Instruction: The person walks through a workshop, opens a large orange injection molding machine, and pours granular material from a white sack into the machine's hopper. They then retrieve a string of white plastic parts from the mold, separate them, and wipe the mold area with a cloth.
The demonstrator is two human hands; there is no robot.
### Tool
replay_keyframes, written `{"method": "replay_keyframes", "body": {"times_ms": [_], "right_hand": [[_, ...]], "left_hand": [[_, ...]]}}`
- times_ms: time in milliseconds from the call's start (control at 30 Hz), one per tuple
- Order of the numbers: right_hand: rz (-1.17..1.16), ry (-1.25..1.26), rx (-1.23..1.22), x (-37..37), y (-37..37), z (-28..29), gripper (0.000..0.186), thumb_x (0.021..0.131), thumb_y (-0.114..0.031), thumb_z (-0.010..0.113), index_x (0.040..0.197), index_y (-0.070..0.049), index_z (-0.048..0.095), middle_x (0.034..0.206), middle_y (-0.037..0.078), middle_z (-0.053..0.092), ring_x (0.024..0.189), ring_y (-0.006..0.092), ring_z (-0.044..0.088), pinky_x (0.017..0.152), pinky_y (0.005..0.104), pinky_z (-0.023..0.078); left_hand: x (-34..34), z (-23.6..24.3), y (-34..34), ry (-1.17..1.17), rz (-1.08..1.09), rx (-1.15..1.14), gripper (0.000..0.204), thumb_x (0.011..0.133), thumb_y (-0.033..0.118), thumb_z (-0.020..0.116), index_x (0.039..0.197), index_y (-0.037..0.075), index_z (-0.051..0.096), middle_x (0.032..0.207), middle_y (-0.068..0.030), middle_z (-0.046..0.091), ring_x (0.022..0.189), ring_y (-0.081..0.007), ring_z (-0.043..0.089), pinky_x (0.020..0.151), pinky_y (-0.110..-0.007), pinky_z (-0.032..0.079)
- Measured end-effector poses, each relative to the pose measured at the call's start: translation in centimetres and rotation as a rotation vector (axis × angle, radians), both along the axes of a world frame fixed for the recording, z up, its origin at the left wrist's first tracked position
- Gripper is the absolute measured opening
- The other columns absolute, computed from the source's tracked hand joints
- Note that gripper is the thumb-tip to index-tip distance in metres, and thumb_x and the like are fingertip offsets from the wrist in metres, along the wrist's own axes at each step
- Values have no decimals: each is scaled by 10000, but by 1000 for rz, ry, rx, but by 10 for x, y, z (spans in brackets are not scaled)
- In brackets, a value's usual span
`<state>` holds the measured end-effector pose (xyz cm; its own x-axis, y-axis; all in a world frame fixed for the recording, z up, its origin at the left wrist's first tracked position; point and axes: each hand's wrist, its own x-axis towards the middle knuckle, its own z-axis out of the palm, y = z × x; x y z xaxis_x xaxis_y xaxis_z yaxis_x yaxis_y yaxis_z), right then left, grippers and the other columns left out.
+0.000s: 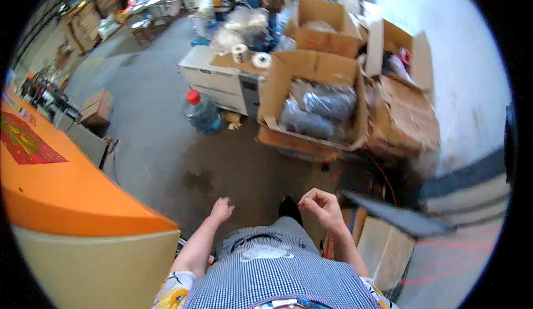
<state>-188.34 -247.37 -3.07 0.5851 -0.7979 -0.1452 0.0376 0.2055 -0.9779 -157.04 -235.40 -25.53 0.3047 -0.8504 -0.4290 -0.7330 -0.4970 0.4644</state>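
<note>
My left hand (221,209) hangs beside the orange-topped cream machine (78,198), slightly blurred, its fingers curled; whatever it may hold is hidden. My right hand (317,204) is over the floor near a dark flat panel (397,212), thumb and fingers drawn together, with any contents too small to make out. My checked apron (261,275) and one dark shoe show below. Ahead, an open cardboard box (266,98) holds grey wrapped bundles (327,101); left of it a large water bottle with a red cap (201,112) stands on the floor.
More cardboard boxes (322,40) stand behind and at right. A white cabinet (211,84) carries rolls (261,60) and plastic bags. A red hose (383,176) runs by the boxes. Equipment and a small carton (97,106) line the left; cluttered tables stand at the back.
</note>
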Motion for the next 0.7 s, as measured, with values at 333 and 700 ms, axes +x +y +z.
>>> {"method": "replay_keyframes", "body": {"times_ms": [333, 700], "right_hand": [[961, -872, 263, 194, -183, 146, 430, 720, -223, 695, 1006, 12, 476, 692, 90, 549, 598, 164, 539, 582, 313, 441], [1248, -1473, 79, 496, -245, 246, 117, 813, -47, 578, 925, -74, 598, 615, 84, 550, 488, 105, 516, 354, 201, 333]], "left_hand": [[125, -18, -4, 73, 446, 311, 327, 726, 234, 614, 969, 17, 586, 1003, -186, 578, 970, -323, 539, 848, -384, 428], [345, -10, -62, 54, 603, 132, 293, 729, 235, 625, 917, 15, 582, 932, -189, 595, 886, -335, 566, 764, -404, 456]]}}
